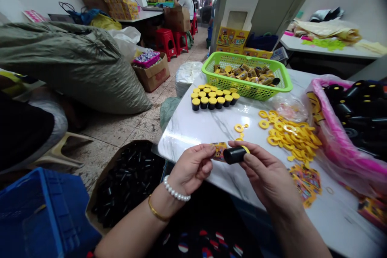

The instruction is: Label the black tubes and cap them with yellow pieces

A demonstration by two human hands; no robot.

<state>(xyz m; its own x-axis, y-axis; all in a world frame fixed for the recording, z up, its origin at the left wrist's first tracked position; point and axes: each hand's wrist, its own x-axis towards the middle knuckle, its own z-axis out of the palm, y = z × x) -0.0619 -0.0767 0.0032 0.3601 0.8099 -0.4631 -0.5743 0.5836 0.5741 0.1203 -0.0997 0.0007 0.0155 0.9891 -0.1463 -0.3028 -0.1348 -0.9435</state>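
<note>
Between thumb and fingers, my left hand pinches a small printed orange label. My right hand is closed around a short black canister with a yellow cap, tilted on its side. The label's right end meets or overlaps the canister; I cannot tell whether it is stuck on. Just beyond my hands lie a few yellow ring-shaped pieces. To the right is a heap of the same yellow pieces, with a pile of printed labels nearer me. Several black canisters with yellow caps stand in rows.
A green basket of labelled canisters sits at the table's back. On the right stands a pink-lined bin of black parts. A sack of black pieces and a blue crate are at lower left. A person sits far back.
</note>
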